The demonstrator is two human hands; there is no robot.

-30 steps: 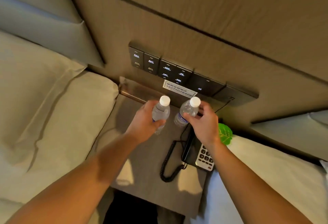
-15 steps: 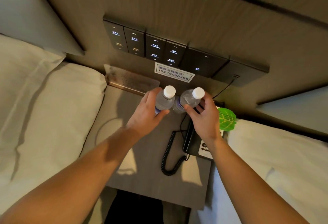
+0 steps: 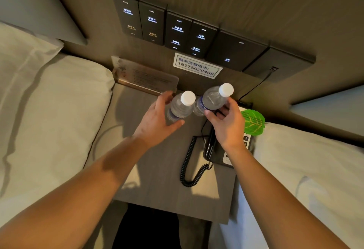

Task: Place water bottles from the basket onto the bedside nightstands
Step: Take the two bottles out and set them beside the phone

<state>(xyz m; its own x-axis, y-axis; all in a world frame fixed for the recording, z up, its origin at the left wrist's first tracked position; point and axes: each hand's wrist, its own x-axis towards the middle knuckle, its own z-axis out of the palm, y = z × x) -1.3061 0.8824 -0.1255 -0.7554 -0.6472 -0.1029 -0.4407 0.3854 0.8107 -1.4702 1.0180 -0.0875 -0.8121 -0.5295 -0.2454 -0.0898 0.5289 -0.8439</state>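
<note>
- Two small clear plastic water bottles with white caps are at the back of the grey wood-grain nightstand tabletop (image 3: 157, 179), side by side and nearly touching.
- The left hand (image 3: 157, 118) wraps loosely around the left bottle (image 3: 180, 106); the right hand (image 3: 226, 122) pinches the right bottle (image 3: 210, 99), which leans toward the wall.
- Neither hand has let go; whether the bottle bases rest on the tabletop I cannot tell, as the hands hide them.
- By my judgement this nightstand is nearly served: what remains is to stand both upright and release. The basket and any other nightstand are out of view.
- The tabletop also carries a black corded telephone (image 3: 213, 150) with its coiled cord (image 3: 189, 170), a green leaf-shaped card (image 3: 253, 120) and a clear acrylic sign (image 3: 145, 77).
- The nightstand sits between two beds with white pillows (image 3: 49, 120); a row of dark touch switch panels (image 3: 177, 29) and a white phone-number label (image 3: 197, 67) are on the brown wall.
</note>
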